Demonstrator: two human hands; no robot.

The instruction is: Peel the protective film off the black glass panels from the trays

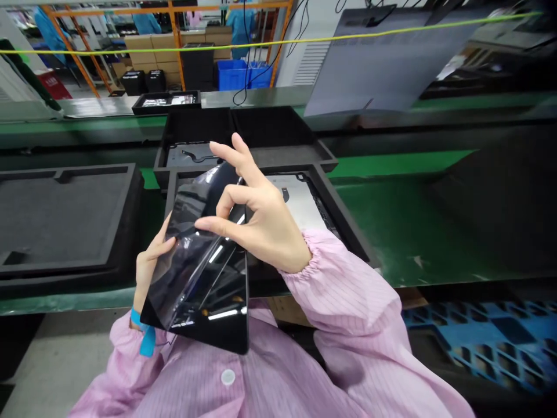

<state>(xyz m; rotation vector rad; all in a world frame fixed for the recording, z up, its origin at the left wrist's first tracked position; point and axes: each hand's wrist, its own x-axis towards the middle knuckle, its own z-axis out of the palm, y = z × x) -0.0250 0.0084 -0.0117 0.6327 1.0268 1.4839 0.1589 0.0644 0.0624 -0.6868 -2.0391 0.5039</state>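
Far left, an empty black foam tray (65, 220) on the green belt. The left hand (150, 264) grips the glossy black tablet (213, 302) by its left edge, above the lap. The right hand (261, 220) pinches the dark film (191, 232) between thumb and forefinger, other fingers spread. Behind, a silver panel (300, 200) sits in its tray.

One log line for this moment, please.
left hand: holds black panel by left edge | right hand: pinches dark film over panel | behind: foam tray on green belt
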